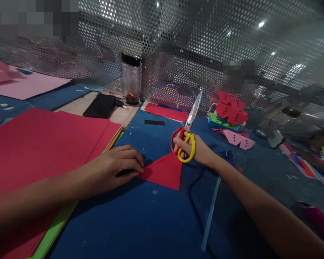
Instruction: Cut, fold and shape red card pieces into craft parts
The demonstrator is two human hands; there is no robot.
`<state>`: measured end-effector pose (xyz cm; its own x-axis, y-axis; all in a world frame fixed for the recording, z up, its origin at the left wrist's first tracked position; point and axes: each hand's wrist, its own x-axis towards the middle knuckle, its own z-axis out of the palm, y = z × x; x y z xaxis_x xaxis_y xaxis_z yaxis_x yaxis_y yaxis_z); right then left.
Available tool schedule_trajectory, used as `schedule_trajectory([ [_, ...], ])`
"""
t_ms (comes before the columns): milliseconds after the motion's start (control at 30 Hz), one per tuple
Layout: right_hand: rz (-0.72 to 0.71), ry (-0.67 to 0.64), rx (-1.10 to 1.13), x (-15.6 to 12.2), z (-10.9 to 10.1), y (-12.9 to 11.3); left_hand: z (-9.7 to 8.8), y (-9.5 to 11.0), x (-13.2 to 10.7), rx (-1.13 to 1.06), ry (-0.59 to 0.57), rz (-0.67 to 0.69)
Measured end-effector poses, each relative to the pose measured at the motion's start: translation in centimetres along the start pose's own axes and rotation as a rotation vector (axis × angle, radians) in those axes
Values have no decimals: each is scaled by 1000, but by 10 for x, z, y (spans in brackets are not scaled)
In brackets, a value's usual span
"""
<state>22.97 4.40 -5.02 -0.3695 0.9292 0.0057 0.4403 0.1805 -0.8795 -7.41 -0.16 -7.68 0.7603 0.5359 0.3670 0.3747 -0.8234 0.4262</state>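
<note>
A small piece of red paper, shaped roughly like a triangle, lies on the blue tabletop. At its left corner is my left hand, thumb and fingertips closed on the paper. My right hand grips a pair of scissors by its red and yellow handles. The blades are together and point up, away from the paper. Fingers of that hand reach the paper's upper right corner, partly hidden by the handles.
Large red sheets are stacked at left over green and orange ones. Behind stand a clear bottle and a black pouch against a perforated metal screen. Cut red shapes pile at right. A black cord and pale strip lie nearer.
</note>
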Motion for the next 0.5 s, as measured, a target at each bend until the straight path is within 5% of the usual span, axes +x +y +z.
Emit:
schedule_trajectory([
  [500, 14, 4, -89, 3, -21, 6, -1, 0, -1, -1, -10, -2],
])
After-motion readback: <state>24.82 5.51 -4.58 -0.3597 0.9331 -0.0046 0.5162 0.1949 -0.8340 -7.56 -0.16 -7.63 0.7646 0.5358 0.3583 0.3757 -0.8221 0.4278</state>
